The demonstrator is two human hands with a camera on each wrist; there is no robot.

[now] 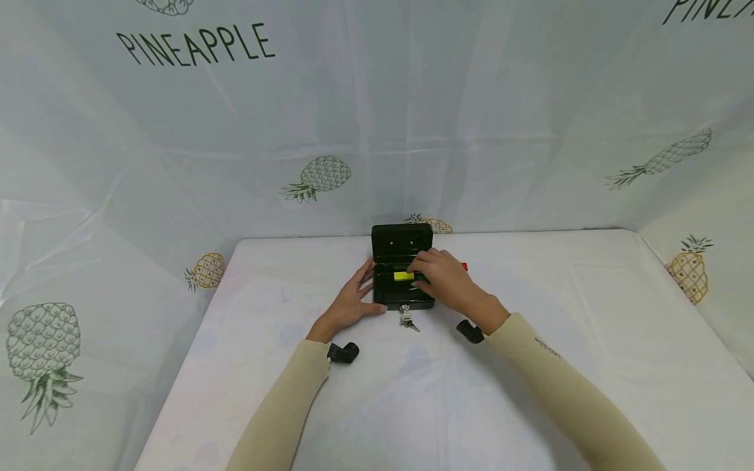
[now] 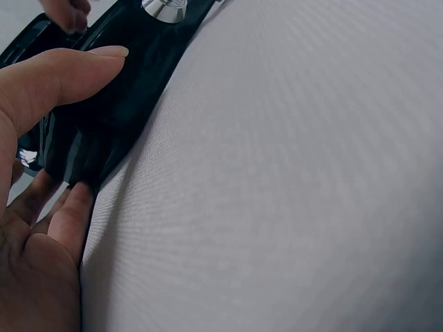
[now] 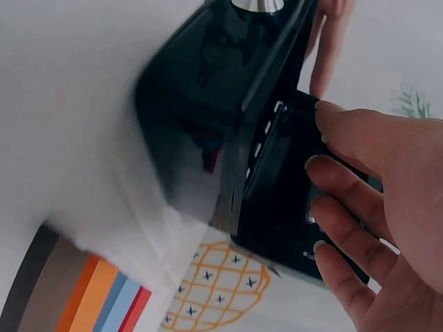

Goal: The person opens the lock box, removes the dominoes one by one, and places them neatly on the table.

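Note:
A small black cash box [image 1: 418,305] stands on the table with its lid [image 1: 402,241] raised. A yellow piece [image 1: 404,276] lies inside it, and keys [image 1: 408,319] hang from the lock at its front. My left hand [image 1: 351,302] rests against the box's left side, fingers extended along that side and thumb [image 2: 76,72] across the front wall. My right hand [image 1: 446,278] is over the right half of the box. Its thumb and fingers [image 3: 356,242] are apart and slightly bent over the opening, with nothing visible between them. A small pale item beneath them is too indistinct to name.
Right of the box lies a stripe-edged block [image 3: 90,290] in brown, orange, blue and red; only a red bit [image 1: 464,266] shows in the head view. A white cloth covers the table [image 1: 377,399], and a pineapple-print sheet [image 1: 377,118] hangs behind it.

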